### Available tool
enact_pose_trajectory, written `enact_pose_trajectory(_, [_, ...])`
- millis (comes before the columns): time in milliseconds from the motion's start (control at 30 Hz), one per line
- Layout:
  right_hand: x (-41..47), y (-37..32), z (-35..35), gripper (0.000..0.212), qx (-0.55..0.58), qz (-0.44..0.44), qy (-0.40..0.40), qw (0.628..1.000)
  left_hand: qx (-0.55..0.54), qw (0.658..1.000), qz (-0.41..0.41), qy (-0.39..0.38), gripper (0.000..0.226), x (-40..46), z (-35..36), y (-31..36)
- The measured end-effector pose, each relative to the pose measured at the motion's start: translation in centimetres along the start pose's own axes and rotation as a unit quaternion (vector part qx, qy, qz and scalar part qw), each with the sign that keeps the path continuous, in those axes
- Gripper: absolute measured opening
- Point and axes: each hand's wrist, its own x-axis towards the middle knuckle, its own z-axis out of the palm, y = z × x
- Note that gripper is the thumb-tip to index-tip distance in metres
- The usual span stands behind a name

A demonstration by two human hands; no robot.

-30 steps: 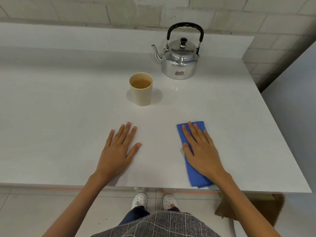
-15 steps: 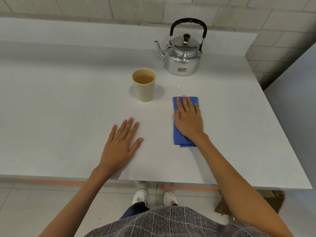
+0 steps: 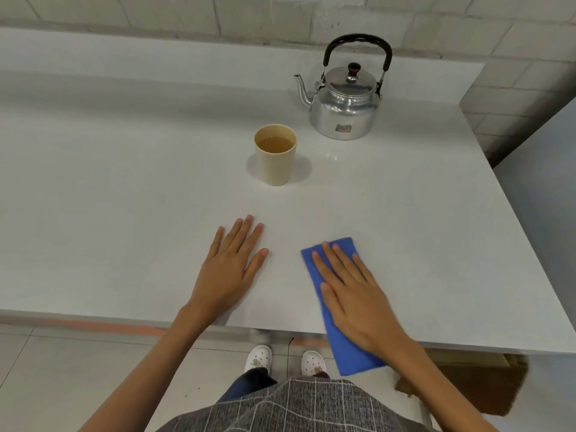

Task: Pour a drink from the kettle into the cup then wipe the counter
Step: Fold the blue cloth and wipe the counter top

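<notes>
While the right hand (image 3: 358, 302) presses flat on a folded blue cloth (image 3: 314, 269) at the near edge of the white counter (image 3: 124, 198), the left hand (image 3: 229, 269) lies palm down on the bare surface just beside it, the two apart. The right fingers are stretched out and slightly spread over the cloth, pinning it rather than gripping it; the cloth's near end hangs past the counter's front edge. The left fingers are likewise extended, close together, with the thumb angled out to the right, holding nothing.

Farther back on the counter stands a beige cup (image 3: 276, 160), upright and holding an amber drink that reaches partway up its inside. Behind it and to the right sits a shiny metal kettle (image 3: 343, 110), upright, lid on, its black handle raised and its spout pointing left, toward the space behind the cup. Cup and kettle are near each other but not touching, and both are well apart from the hands.

A grey block wall (image 3: 436, 14) rises behind the counter's raised back ledge. Below the front edge, the person's white shoes (image 3: 258, 361) show on a pale tiled floor (image 3: 62, 369), above a grey checked garment (image 3: 296, 406).
</notes>
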Motion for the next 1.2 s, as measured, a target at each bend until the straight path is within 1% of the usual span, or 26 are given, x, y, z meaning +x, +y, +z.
enact_pose_trajectory(100, [0.0, 2.9, -1.0, 0.052, -0.01, 0.04, 0.018, 0.999, -0.035, 0.999, 0.002, 0.016, 0.056, -0.1, -0.4, 0.1])
enact_pose_trajectory(167, [1.3, 3.7, -1.2, 0.052, -0.016, 0.078, 0.034, 0.996, -0.063, 0.998, 0.007, 0.029, 0.051, -0.2, -0.7, 0.1])
enact_pose_trajectory(267, [4.7, 2.6, -0.8, 0.053, -0.022, 0.132, 0.064, 0.989, -0.108, 0.993, 0.009, 0.039, 0.046, -0.6, -1.2, -0.2])
enact_pose_trajectory(367, [8.3, -0.2, -0.2, 0.054, -0.016, 0.157, 0.08, 0.984, -0.15, 0.987, -0.012, 0.051, 0.04, -1.2, -1.6, -0.6])
enact_pose_trajectory(500, [12.0, -5.7, 1.2, 0.054, 0.004, 0.122, 0.075, 0.99, -0.14, 0.988, -0.029, 0.066, 0.032, -2.2, -2.2, -1.4])
enact_pose_trajectory(633, [14.0, -11.1, 2.6, 0.054, 0.049, 0.075, 0.062, 0.994, -0.148, 0.984, -0.059, 0.084, 0.03, -3.4, -2.8, -1.8])
enact_pose_trajectory(800, [16.5, -15.6, 2.7, 0.054, 0.15, 0.073, 0.025, 0.986, -0.193, 0.96, -0.158, 0.127, 0.037, -4.8, -3.4, -2.8])
enact_pose_trajectory(867, [17.5, -16.8, 2.5, 0.053, 0.19, 0.077, 0.001, 0.979, -0.183, 0.958, -0.174, 0.137, 0.038, -5.1, -3.7, -3.2])
enact_pose_trajectory(1000, [19.3, -18.3, 1.1, 0.05, 0.291, 0.063, -0.054, 0.953, -0.145, 0.961, -0.195, 0.133, 0.049, -5.1, -3.7, -3.5])
enact_pose_trajectory(1067, [19.7, -17.8, 0.0, 0.046, 0.385, 0.063, -0.071, 0.918, -0.12, 0.964, -0.195, 0.135, 0.051, -4.8, -3.7, -3.6])
enact_pose_trajectory(1133, [19.2, -16.4, -1.2, 0.042, 0.487, 0.086, -0.062, 0.867, -0.103, 0.971, -0.17, 0.134, 0.05, -4.1, -3.8, -3.6])
enact_pose_trajectory(1167, [18.9, -15.4, -1.7, 0.039, 0.511, 0.096, -0.041, 0.853, -0.099, 0.975, -0.153, 0.128, 0.05, -3.6, -3.8, -3.6])
enact_pose_trajectory(1200, [18.5, -14.4, -2.2, 0.036, 0.515, 0.103, -0.013, 0.851, -0.095, 0.979, -0.135, 0.118, 0.05, -2.9, -3.9, -3.5])
